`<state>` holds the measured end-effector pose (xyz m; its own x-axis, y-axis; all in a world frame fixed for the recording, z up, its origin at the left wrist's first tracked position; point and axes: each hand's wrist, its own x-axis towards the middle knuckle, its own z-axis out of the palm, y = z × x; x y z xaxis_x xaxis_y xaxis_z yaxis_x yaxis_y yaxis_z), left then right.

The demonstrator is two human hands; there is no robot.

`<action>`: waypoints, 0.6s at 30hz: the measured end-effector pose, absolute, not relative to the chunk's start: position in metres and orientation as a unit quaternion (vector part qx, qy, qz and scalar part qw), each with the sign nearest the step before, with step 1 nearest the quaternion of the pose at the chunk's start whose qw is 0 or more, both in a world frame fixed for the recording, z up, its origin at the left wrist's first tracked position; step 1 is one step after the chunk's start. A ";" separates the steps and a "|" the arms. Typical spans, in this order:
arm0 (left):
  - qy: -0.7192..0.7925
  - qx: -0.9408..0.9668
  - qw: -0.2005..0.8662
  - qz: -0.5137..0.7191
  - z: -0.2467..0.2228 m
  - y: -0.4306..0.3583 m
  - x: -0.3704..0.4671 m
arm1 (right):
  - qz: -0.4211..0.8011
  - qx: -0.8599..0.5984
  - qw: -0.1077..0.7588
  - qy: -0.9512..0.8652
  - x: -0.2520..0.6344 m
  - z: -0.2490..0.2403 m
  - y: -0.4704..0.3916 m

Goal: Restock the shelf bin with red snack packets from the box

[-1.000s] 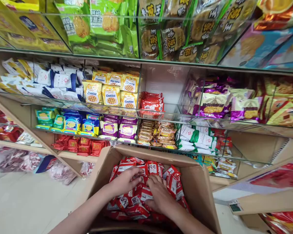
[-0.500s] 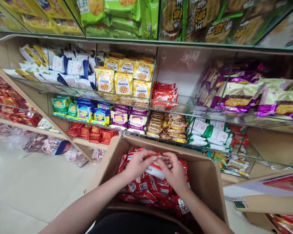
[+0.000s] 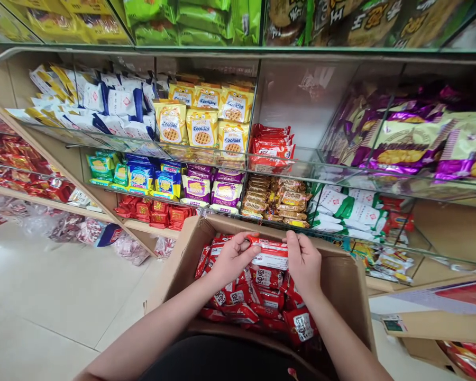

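Observation:
Between my two hands is a red and white snack packet, stretched level above an open cardboard box. My left hand pinches its left end between thumb and fingers. Its right end is gripped by my right hand, whose fingers fold over the edge. Many similar red packets lie loosely heaped in the box beneath. A smaller stack of red packets stands on the glass shelf in front of me, beside yellow cookie packets.
Glass shelves with dividers rise just beyond the box. Brown packets, green and white packets and purple packets fill nearby compartments. On the floor at left lie bagged goods. A wooden ledge juts in at right.
My hands have moved apart, my right hand to the right, and the packet now shows stretched flat between them. The view has shifted slightly.

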<state>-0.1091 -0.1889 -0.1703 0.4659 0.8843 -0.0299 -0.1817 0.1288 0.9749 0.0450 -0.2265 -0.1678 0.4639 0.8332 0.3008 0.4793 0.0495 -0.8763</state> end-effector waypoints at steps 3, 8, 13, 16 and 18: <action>0.357 0.482 0.685 0.413 -0.173 -0.188 -0.110 | 0.222 -0.628 0.564 -0.488 0.047 -0.173 -0.229; 0.384 0.432 0.697 0.425 -0.177 -0.182 -0.114 | 0.432 -0.575 0.516 -0.465 0.043 -0.182 -0.236; 0.323 0.345 0.770 0.429 -0.166 -0.190 -0.115 | 0.250 -0.595 0.538 -0.543 0.041 -0.184 -0.240; 0.273 0.328 0.812 0.399 -0.154 -0.198 -0.115 | 0.098 -0.515 0.512 -0.680 0.040 -0.181 -0.245; 0.271 0.344 0.798 0.415 -0.147 -0.199 -0.116 | 0.091 -0.456 0.479 -0.744 0.040 -0.177 -0.248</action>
